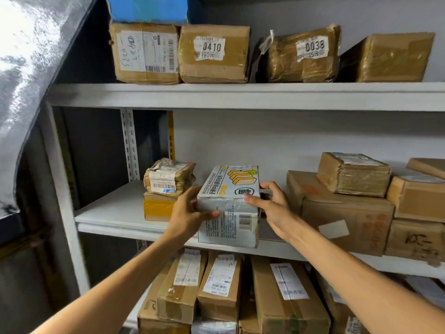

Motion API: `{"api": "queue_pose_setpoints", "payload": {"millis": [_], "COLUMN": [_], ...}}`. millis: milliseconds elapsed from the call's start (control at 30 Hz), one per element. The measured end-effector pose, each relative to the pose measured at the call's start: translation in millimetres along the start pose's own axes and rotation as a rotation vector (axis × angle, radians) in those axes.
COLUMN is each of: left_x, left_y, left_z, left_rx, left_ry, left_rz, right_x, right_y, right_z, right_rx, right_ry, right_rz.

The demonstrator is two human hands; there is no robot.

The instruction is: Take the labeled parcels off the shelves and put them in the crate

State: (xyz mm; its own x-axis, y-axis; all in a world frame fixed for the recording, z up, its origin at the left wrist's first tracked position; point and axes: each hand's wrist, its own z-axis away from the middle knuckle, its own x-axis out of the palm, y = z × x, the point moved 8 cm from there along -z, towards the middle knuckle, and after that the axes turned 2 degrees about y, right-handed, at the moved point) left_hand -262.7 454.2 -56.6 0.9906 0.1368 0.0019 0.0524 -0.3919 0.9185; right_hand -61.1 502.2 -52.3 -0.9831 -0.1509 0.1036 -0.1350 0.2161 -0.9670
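Note:
A white printed carton (228, 203) with a yellow cake picture and a barcode stands at the front edge of the middle shelf (113, 213). My left hand (187, 210) grips its left side, thumb across the front. My right hand (272, 203) grips its right side, with the thumb on the front and fingers on the top corner. Left of it, a small taped parcel (168, 177) with a barcode label sits on a yellow-taped box (157, 206). No crate is in view.
The top shelf (240, 96) carries brown parcels labeled 0410 (214, 53) and 0038 (303, 55), plus others. Stacked brown boxes (346, 213) crowd the middle shelf's right. Labeled cartons (219, 285) fill the bottom shelf. A grey plastic sheet (29, 68) hangs at left.

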Motion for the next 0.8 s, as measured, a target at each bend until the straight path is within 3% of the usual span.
{"api": "queue_pose_setpoints", "payload": {"millis": [200,667,800], "left_x": [-30,-57,-52], "left_y": [-19,-23,-7], "left_z": [-13,-24,-20], "left_rx": [0.186,0.217,0.201], "left_ry": [0.285,0.372,0.323], "left_rz": [-0.429,-0.579,-0.785], "right_x": [35,61,59], "right_y": [38,41,28], "right_z": [-35,-44,-34], "right_rx": [-0.046,-0.019,0.019], "right_ry": [-0.011,0.043,0.084], "right_rz": [0.056,0.209,0.362]}}
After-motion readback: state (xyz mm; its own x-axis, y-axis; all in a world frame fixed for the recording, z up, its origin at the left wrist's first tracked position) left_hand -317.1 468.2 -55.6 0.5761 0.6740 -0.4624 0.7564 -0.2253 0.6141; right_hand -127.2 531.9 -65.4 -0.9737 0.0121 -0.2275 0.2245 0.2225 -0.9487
